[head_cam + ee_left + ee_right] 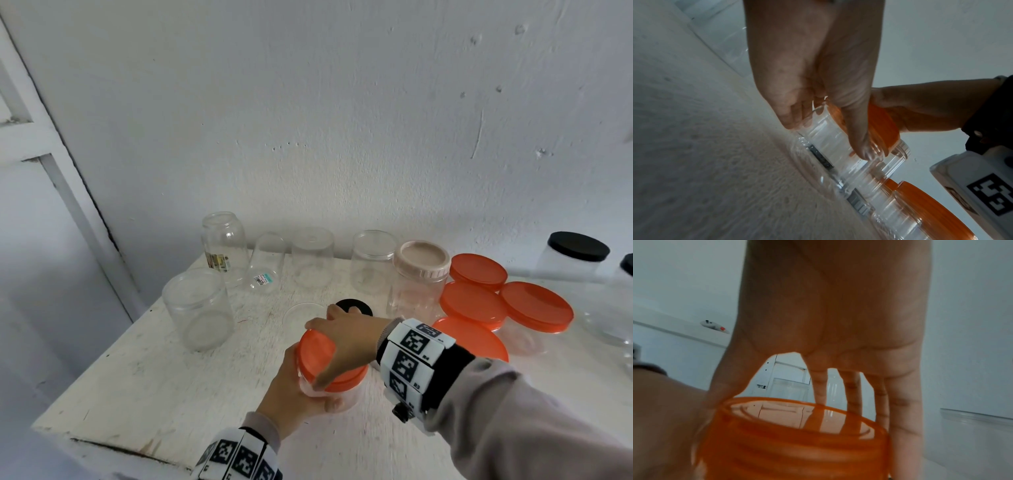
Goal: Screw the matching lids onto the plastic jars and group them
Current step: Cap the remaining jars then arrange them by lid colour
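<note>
Left hand (291, 394) wraps clear jar (840, 146) near front of white surface (137, 370). Right hand (346, 339) cups over orange lid (317, 353) on that jar, fingers curled round its rim. Lidded orange jars (479, 298) grouped right.

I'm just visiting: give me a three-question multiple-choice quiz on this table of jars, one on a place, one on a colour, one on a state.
1. Where does the loose black lid lie?
A. just beyond the hands
B. on the pink-lidded jar
C. at the table's near edge

2. What colour is the lid under the right hand?
A. black
B. orange
C. pink

3. How is the jar in the left hand?
A. upside down
B. gripped around its side
C. standing untouched

Answers:
1 A, it shows past the fingertips.
2 B, orange shows in every view.
3 B, fingers wrap its clear wall.
</note>
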Available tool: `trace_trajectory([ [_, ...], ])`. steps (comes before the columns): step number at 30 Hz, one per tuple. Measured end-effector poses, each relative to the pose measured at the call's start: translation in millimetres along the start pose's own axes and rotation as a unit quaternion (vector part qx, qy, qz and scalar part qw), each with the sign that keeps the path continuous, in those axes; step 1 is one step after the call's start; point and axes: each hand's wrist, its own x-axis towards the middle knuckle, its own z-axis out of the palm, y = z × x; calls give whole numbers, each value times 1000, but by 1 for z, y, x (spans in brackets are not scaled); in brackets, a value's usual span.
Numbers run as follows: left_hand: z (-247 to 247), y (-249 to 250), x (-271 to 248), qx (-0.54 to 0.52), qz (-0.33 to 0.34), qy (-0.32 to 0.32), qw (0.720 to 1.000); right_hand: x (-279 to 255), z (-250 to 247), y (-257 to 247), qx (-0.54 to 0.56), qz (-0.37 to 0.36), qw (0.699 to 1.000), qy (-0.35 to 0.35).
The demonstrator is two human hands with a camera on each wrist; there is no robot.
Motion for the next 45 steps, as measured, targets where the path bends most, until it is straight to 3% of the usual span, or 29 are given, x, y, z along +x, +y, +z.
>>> trace_trajectory([
  [5,1,-5,1,-15,9,5,1000,-1,8,-3,4,29,999,34],
  [13,1,-5,1,-31,0,5,999,-2,-3,-3,-19,-15,999,-23],
  [21,2,-4,0,-16,7,5,1000,-3,6,-5,-7,44,998,38],
  [28,1,2,-3,-11,-4,12,1000,-4,-7,-2,-3,-17,1000,-25],
  [35,0,5,-6,-18,3,8,1000,-2,0,-2,-9,38,999,22],
  [41,2,9,-5,8,-13,18,1000,-4,-9,3,3,-41,999,-33],
  [45,2,8,-5,-1,-14,21,1000,-1,-5,5,3,-30,999,-14],
])
